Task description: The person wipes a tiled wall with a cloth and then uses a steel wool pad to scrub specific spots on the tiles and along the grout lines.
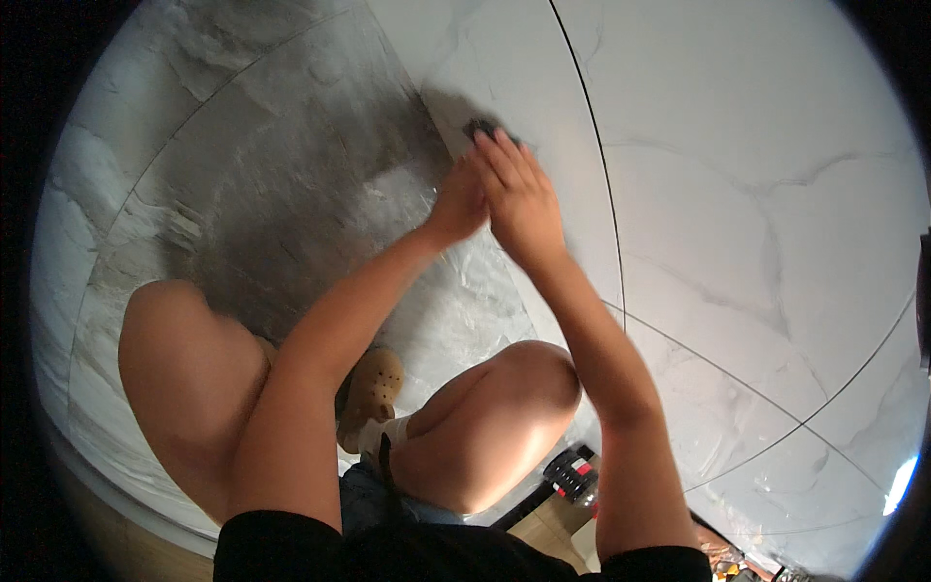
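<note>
Both of my hands meet at the base of a white marbled wall panel, beside the grey marbled floor tile. A small dark object shows just past my fingertips; its kind cannot be made out. My right hand holds its fingers stretched forward over this object, its back turned up. Close against it on the left is my left hand, with curled fingers partly hidden behind the right one. Whether the left fingers grip the object too is hidden. The hands look slightly blurred.
My bare knees frame the work spot, with a tan clog on the floor between them. A dark-capped bottle lies near my right elbow. Assorted items sit at the lower right. Thin dark joints cross the wall.
</note>
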Demonstrator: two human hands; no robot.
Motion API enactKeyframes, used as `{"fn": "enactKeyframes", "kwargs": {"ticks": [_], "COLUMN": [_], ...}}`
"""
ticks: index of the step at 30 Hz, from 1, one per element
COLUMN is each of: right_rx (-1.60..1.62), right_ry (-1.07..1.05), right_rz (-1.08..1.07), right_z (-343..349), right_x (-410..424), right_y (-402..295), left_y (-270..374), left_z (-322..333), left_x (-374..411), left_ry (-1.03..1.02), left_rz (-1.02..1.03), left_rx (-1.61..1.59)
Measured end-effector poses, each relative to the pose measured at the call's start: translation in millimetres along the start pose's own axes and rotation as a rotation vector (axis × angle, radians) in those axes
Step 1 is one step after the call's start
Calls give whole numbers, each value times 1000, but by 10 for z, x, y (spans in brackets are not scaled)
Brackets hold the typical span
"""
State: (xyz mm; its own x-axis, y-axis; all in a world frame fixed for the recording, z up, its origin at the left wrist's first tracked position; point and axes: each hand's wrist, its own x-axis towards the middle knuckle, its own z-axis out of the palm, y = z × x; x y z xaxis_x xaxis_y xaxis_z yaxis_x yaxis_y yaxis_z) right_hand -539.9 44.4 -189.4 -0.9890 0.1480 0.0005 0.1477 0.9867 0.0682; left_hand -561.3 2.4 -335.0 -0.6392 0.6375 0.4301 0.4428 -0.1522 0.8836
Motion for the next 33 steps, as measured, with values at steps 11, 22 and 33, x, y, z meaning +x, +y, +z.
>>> {"fn": "enactKeyframes", "kwargs": {"ticks": [11,22,33], "right_rx": [-414,-1050,-1015], "right_ry": [356,161,134], "right_rz": [285,51,-19], "right_z": [-2029,-2227,-2209], "right_x": [-1249,-1773,-1751], "right_y": [-114,755,744], "left_y": [45,-1561,-866], "left_z": [-499,-1136,-317], "left_x": [906,1431,570], "left_ry": [205,74,24], "left_rz": [-544,-595,-749], "left_rx": [-282,-184,-39]}}
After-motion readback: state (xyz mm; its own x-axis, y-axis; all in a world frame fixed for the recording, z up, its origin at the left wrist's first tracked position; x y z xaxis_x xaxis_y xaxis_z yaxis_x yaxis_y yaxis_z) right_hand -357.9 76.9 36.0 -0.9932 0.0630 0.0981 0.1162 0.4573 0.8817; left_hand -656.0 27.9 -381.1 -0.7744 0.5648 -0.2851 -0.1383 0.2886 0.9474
